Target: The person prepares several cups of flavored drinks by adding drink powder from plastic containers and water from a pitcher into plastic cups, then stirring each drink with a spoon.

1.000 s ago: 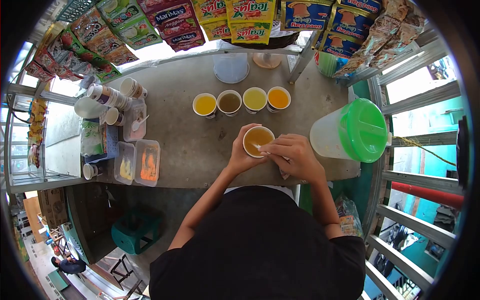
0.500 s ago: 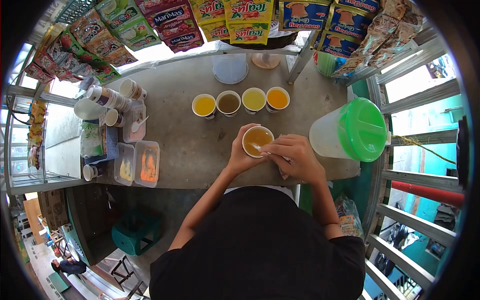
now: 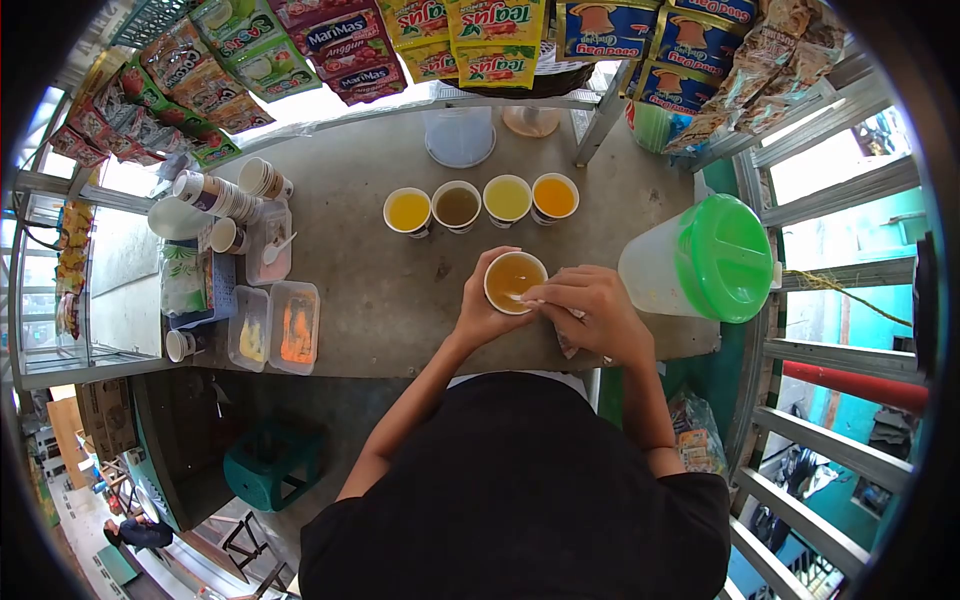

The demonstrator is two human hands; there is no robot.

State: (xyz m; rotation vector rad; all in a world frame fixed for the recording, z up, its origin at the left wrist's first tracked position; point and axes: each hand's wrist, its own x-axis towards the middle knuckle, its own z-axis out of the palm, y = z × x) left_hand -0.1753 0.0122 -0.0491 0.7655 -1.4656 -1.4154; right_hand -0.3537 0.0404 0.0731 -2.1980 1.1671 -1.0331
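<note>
My left hand [image 3: 483,312] is wrapped round a paper cup [image 3: 513,258] of amber-brown drink, near the front edge of the counter. A small white spoon [image 3: 518,297] dips into the drink. My right hand [image 3: 590,308] pinches its handle over the cup's right rim. Beneath that hand a piece of a crumpled sachet [image 3: 567,346] shows; most of it is hidden. Beyond the cup stand filled paper cups in a row: a yellow drink [image 3: 409,210], a brown drink [image 3: 458,207], a pale yellow-green drink [image 3: 508,199] and an orange drink [image 3: 555,197].
A plastic jar with a green lid [image 3: 733,258] lies to the right. Stacked paper cups [image 3: 215,195] and plastic tubs with yellow and orange residue [image 3: 296,330] are at left. A clear tub [image 3: 460,140] stands at the back. Drink sachets [image 3: 497,45] hang overhead.
The spoon has shifted slightly to the right inside the cup, along with my right hand's fingers. My left hand and the cup have stayed in place.
</note>
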